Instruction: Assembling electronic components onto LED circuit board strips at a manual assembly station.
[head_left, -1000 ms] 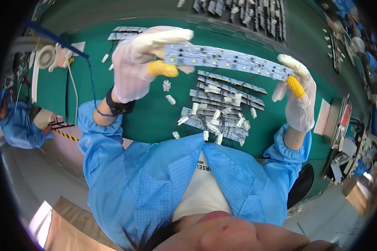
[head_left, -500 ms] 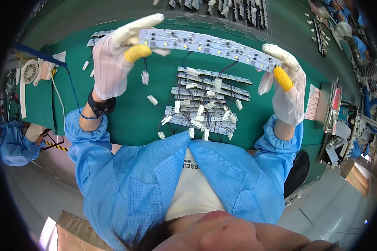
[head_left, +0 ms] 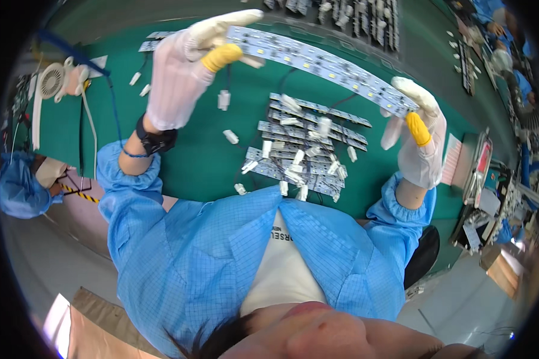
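Between my two gloved hands a long, narrow LED circuit board [head_left: 317, 63] is held up above the green mat, its lit-coloured chips facing me. My left hand [head_left: 197, 57] pinches the left end, with a yellow cot on the thumb. At the right end, lower than the left, my right hand [head_left: 419, 122] pinches the board between a yellow-covered thumb and the fingers. Thin wires with white plugs, one a white connector [head_left: 223, 100], hang below the board. Beneath it lies a pile of similar LED boards [head_left: 293, 161] with white connectors scattered over them.
A tray of upright boards [head_left: 365, 24] stands at the far side. More boards [head_left: 156, 43] lie at the far left, near a small white fan [head_left: 52, 81]. A blue cord [head_left: 115, 107] runs to my left wrist. Co-workers are at both sides.
The board and both hands have shifted slightly right in the picture, and the board slopes more, its right end lower. The bench also appears shifted right. Both hands keep their hold.
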`<state>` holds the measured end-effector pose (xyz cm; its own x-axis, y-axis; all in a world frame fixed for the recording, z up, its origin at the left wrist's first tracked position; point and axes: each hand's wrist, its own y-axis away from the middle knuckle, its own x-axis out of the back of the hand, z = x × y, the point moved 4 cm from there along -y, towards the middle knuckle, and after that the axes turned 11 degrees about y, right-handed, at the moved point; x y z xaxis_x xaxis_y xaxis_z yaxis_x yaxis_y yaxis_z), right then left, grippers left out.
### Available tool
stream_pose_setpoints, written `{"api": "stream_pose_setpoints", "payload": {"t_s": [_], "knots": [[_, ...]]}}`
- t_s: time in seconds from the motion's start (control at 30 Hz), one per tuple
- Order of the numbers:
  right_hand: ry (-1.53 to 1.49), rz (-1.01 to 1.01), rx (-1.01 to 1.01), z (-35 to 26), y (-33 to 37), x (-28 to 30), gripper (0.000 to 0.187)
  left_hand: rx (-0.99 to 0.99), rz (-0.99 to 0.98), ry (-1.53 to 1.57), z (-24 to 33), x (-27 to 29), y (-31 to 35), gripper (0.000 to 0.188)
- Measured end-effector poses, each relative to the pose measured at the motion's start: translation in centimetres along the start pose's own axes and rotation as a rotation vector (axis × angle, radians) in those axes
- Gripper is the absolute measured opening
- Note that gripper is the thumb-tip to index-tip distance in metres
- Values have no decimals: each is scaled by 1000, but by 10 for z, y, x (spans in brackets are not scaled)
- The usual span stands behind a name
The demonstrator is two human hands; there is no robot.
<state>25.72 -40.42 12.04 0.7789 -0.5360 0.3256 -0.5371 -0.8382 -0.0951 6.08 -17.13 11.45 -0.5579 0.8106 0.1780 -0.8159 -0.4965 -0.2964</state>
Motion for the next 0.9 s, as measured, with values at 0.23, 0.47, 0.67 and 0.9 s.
{"api": "stream_pose_setpoints", "payload": {"t_s": [0.23, 0.47, 0.67, 0.9], "knots": [[-213, -172, 122, -5, 0, -6, 73, 95, -43, -247, -13, 8, -8, 48], [-98, 15, -10, 11, -15, -10, 76, -12, -155, 296, -8, -2, 5, 48], [-130, -36, -133, 34, -7, 6, 77, -147, -148, -260, -19, 6, 2, 30], [-371, -214, 82, 17, -1, -2, 73, -129, 0, -539, -27, 14, 0, 20]]}}
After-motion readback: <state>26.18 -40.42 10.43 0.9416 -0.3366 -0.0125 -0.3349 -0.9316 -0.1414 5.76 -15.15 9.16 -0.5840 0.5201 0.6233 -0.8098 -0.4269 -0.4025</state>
